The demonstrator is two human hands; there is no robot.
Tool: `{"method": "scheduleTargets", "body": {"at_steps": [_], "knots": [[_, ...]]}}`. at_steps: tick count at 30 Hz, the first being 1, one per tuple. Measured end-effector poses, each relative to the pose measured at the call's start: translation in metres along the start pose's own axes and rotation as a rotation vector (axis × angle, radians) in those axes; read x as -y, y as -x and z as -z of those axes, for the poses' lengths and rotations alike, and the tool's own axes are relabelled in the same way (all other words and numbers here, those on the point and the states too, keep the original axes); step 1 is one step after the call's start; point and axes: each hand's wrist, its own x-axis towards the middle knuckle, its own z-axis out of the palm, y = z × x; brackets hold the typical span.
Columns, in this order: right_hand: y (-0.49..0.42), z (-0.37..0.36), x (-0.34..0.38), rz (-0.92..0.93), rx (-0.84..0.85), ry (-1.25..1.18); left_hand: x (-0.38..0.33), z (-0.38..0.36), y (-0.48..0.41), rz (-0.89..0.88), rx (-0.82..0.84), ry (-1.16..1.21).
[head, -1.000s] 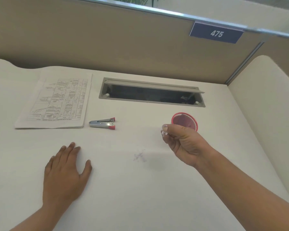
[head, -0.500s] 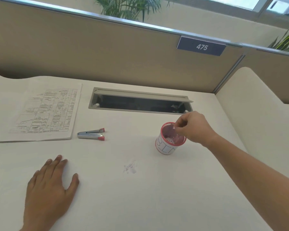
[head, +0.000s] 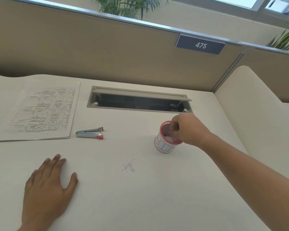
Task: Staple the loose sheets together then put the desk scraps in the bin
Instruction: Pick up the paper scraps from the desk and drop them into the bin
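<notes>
In the head view, the right hand is being held over the bin, fingertips pinched; whether paper is gripped cannot be told. The scraps are lying nearer, leftward, closest to it. The left hand is being rested flat, empty.

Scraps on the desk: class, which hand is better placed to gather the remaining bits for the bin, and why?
Probably the right hand: its fingertips are over the bin, and the scraps lie just in front of it. The left hand rests flat, farther away.
</notes>
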Motion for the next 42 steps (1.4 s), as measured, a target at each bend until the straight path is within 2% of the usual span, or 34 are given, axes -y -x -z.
{"method": "scheduleTargets", "body": {"at_steps": [5, 16, 25, 27, 30, 32, 38, 42], "knots": [[0.003, 0.002, 0.002, 0.035, 0.099, 0.078, 0.000, 0.000, -0.001, -0.003, 0.007, -0.005], [0.003, 0.005, -0.001, -0.045, 0.067, -0.285, 0.003, -0.001, 0.000, -0.001, 0.014, -0.009], [0.004, -0.002, -0.002, 0.084, 0.055, -0.052, 0.000, 0.002, 0.001, -0.011, 0.006, -0.023], [0.006, -0.007, 0.000, 0.125, -0.026, -0.043, 0.001, 0.003, 0.001, -0.012, 0.001, -0.028], [0.023, -0.024, 0.008, 0.215, -0.234, -0.125, 0.001, 0.002, 0.002, -0.016, -0.001, -0.038], [0.042, -0.047, 0.016, 0.305, -0.262, -0.195, 0.002, 0.001, 0.002, -0.011, -0.009, -0.037], [0.111, -0.150, 0.033, 0.605, 0.044, 0.046, 0.002, 0.000, 0.002, -0.011, -0.019, -0.038], [0.130, -0.186, 0.042, 0.735, 0.186, 0.063, 0.003, 0.000, 0.002, -0.008, -0.014, -0.039]]}}
